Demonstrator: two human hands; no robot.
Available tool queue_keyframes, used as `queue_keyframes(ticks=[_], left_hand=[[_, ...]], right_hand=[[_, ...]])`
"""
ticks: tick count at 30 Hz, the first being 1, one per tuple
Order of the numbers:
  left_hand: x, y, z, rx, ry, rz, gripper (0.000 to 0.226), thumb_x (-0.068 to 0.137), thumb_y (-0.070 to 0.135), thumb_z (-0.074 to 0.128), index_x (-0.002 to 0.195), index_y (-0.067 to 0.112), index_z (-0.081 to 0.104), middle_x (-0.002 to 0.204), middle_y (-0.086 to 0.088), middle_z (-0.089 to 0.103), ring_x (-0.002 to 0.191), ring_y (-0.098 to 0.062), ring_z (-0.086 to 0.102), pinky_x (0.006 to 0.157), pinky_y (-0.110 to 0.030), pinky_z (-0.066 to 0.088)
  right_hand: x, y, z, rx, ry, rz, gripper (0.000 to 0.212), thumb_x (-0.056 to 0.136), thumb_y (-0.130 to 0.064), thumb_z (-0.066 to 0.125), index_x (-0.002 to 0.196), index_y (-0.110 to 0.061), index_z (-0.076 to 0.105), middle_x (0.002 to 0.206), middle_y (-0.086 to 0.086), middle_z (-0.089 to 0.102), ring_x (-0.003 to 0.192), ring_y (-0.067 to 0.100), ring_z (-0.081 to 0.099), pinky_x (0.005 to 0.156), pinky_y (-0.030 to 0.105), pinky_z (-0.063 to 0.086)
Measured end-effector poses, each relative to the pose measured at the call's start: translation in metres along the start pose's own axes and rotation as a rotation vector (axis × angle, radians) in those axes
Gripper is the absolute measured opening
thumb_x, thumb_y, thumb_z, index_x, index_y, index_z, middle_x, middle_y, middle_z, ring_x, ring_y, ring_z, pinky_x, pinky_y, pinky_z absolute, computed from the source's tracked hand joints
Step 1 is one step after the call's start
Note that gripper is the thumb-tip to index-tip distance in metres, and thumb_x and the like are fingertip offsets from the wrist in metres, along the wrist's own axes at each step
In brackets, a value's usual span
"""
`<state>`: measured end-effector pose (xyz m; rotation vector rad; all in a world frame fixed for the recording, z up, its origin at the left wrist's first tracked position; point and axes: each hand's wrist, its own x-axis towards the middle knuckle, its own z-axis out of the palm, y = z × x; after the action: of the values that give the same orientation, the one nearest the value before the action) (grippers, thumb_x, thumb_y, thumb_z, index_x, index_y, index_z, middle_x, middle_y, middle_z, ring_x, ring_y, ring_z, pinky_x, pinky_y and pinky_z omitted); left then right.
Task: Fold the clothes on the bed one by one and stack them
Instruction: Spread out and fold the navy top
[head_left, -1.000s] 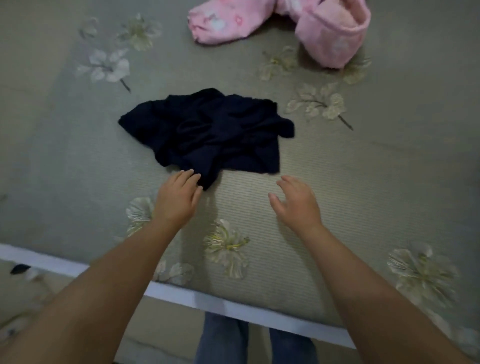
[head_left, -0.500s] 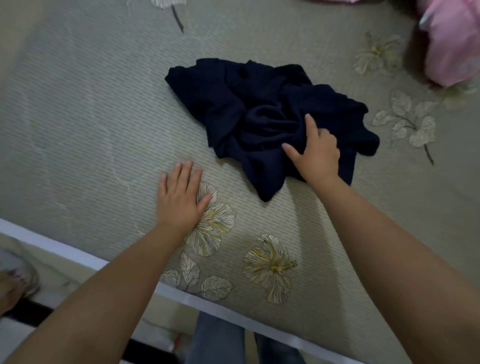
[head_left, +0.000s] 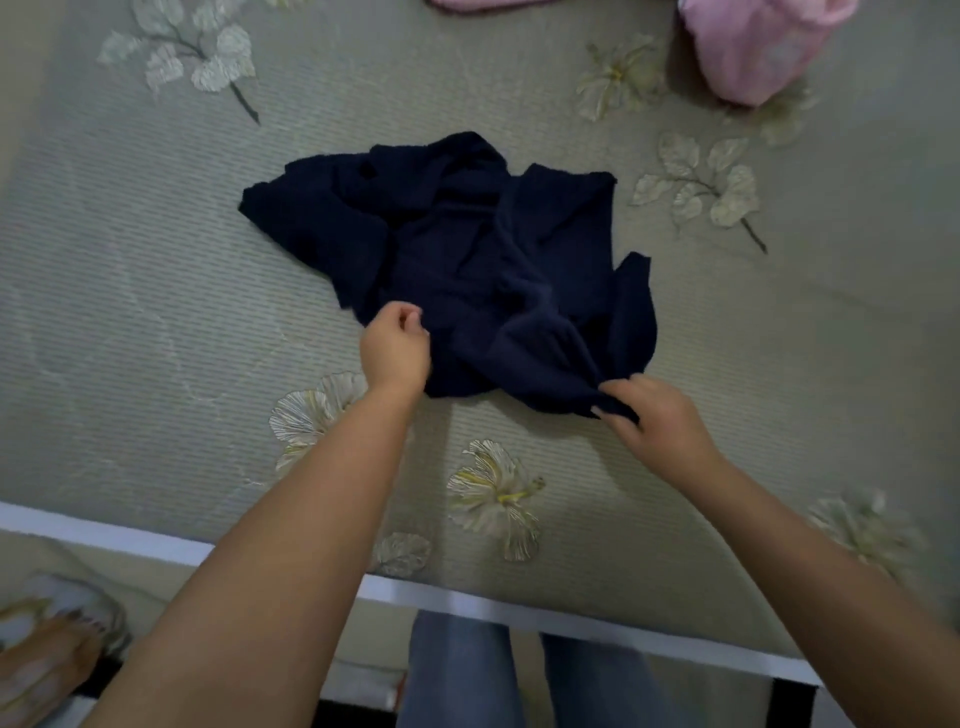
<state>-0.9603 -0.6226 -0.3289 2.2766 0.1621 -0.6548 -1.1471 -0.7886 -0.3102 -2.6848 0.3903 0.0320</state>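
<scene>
Navy cloth first: the garment (head_left: 467, 270) lies crumpled in the middle of the bed (head_left: 156, 312), bunched into ridges, one flap spread toward the far right and another drooping on the near right side. I can't tell what kind of garment it is from these folds. My right hand (head_left: 660, 421) is at its near right corner, fingers (head_left: 615, 387) curled and pinching a pulled-out tip of fabric, which rises in a taut fold back toward the heap. My left hand (head_left: 396, 348) sits at the near left edge, fingers (head_left: 408, 314) curled in over the fabric; I can't tell whether they actually have hold of any cloth. Both forearms reach in from the near edge of the bed.

Moving outward, the bed cover is a pale ribbed green with printed flowers and leaves around the garment. Far right, well apart from it, a pink bundle (head_left: 753, 47) sits at the top edge, and a second pink piece (head_left: 483, 3) just shows at the top. Nearest me runs the bed's white rail (head_left: 571, 618), with jeans (head_left: 457, 675) below it and a sandal (head_left: 52, 644) on the floor at the left.
</scene>
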Motion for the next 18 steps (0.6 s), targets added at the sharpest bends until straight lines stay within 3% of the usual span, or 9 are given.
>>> queue_keyframes(ticks=[2,6,11,13,16,18], left_hand=[[-0.025,0.010,0.010,0.090,-0.040,0.083,0.023,0.094,0.009,0.044,0.110,0.001,0.059,0.108,-0.015,0.064,0.104,-0.029,0.057,0.084,-0.028,0.040],[-0.069,0.000,0.032,0.338,-0.226,0.158,0.039,0.091,0.015,0.052,0.129,0.003,0.047,0.127,-0.016,0.053,0.114,-0.028,0.051,0.092,-0.031,0.039],[-0.098,-0.007,0.061,0.616,-0.226,0.243,0.064,0.088,0.023,0.059,0.143,0.014,0.028,0.148,-0.013,0.025,0.133,-0.031,0.027,0.104,-0.040,0.031],[-0.103,-0.008,0.071,0.781,-0.276,0.305,0.068,0.089,0.026,0.058,0.146,0.020,0.021,0.154,-0.008,0.014,0.139,-0.029,0.016,0.107,-0.043,0.028],[-0.102,-0.009,0.079,0.977,-0.468,0.293,0.080,0.084,0.038,0.063,0.147,0.024,0.015,0.155,-0.003,0.007,0.142,-0.025,0.009,0.112,-0.044,0.020],[-0.104,-0.013,0.078,1.026,-0.570,0.258,0.088,0.080,0.043,0.066,0.147,0.026,0.013,0.156,0.000,0.000,0.143,-0.023,0.002,0.113,-0.045,0.014]], right_hand=[[-0.024,0.021,-0.016,-0.068,-0.119,0.178,0.028,0.081,-0.028,0.063,0.083,-0.001,0.069,0.067,0.015,0.066,0.060,0.028,0.065,0.050,0.027,0.047],[-0.073,0.056,-0.037,-0.357,-0.802,0.659,0.031,0.092,-0.033,0.050,0.111,-0.011,0.060,0.115,0.010,0.061,0.106,0.026,0.058,0.082,0.031,0.046],[-0.102,0.072,-0.039,-0.457,-1.313,0.651,0.036,0.092,-0.017,0.042,0.126,-0.007,0.051,0.132,0.009,0.050,0.119,0.025,0.051,0.101,0.036,0.043],[-0.102,0.069,-0.040,-0.453,-1.206,0.584,0.039,0.090,-0.027,0.050,0.125,-0.009,0.051,0.130,0.009,0.050,0.119,0.026,0.050,0.097,0.036,0.044],[-0.082,0.056,-0.040,-0.331,-0.761,0.444,0.051,0.090,-0.041,0.052,0.132,-0.014,0.042,0.132,0.010,0.043,0.122,0.028,0.041,0.093,0.037,0.040],[-0.065,0.047,-0.035,-0.231,-0.578,0.354,0.064,0.089,-0.043,0.053,0.141,-0.018,0.028,0.143,0.012,0.029,0.129,0.029,0.031,0.098,0.039,0.036]])
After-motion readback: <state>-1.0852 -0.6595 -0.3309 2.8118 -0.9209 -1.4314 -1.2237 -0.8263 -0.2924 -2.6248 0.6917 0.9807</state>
